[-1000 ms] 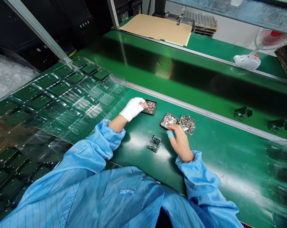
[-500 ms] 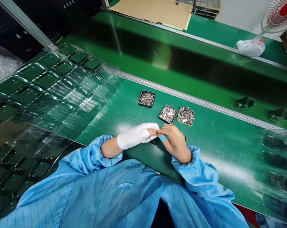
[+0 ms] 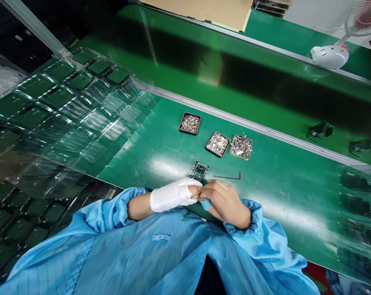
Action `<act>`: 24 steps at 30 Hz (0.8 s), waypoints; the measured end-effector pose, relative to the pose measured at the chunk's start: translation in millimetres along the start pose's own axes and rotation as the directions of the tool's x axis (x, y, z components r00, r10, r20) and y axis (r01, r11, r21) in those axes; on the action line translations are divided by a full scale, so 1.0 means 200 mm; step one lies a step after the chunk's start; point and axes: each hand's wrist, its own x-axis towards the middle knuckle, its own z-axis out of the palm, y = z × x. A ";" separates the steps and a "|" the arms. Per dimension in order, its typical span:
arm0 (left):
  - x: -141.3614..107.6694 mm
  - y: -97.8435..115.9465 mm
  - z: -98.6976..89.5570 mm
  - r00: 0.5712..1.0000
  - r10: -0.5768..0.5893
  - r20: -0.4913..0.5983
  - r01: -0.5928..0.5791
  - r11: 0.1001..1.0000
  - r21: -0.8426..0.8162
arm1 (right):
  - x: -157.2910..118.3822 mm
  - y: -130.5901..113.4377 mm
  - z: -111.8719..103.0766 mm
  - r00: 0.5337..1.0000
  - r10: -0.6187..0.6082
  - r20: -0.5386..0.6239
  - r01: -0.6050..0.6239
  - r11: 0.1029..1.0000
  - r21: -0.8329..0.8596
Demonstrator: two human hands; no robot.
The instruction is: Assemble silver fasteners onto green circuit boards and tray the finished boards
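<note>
My left hand [image 3: 173, 194], in a white glove, and my bare right hand [image 3: 224, 200], with a blue cot on one finger, meet fingertip to fingertip close to my chest. They pinch a small metal part between them, and the fingers mostly hide it. Just beyond the fingertips a small grey frame-like component [image 3: 199, 171] lies on the green mat [image 3: 161, 143]. A thin hex key [image 3: 227, 177] rests to its right. Farther out stand three small trays of tiny metal parts: a black one [image 3: 190, 123], a middle one [image 3: 218, 144] and a right one [image 3: 241, 147].
Clear plastic blister trays [image 3: 65, 110] holding dark parts are stacked at the left. A metal rail [image 3: 265, 130] borders a darker conveyor strip carrying dark parts [image 3: 319, 131]. A white desk fan [image 3: 329, 55] and a cardboard sheet [image 3: 204, 12] sit at the back.
Both hands left the trays, met over the mat and drew back toward my body. The grey component and the hex key are now uncovered.
</note>
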 end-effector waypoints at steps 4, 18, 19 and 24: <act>-0.01 -0.02 -0.04 0.984 0.111 -0.137 -0.082 0.975 0.205 | -0.01 0.01 -0.02 0.991 0.130 -0.041 -0.128 0.990 0.063; 0.15 -0.20 -0.07 0.852 0.442 -0.281 -0.152 0.722 0.675 | -0.04 0.17 0.11 0.869 0.449 -0.208 -0.425 0.893 0.150; 0.15 -0.19 -0.06 0.845 0.458 -0.277 -0.159 0.708 0.688 | -0.04 0.17 0.11 0.878 0.429 -0.213 -0.411 0.903 0.125; 0.14 -0.16 -0.04 0.827 0.497 -0.262 -0.160 0.655 0.739 | -0.04 0.15 0.11 0.891 0.406 -0.204 -0.399 0.914 0.075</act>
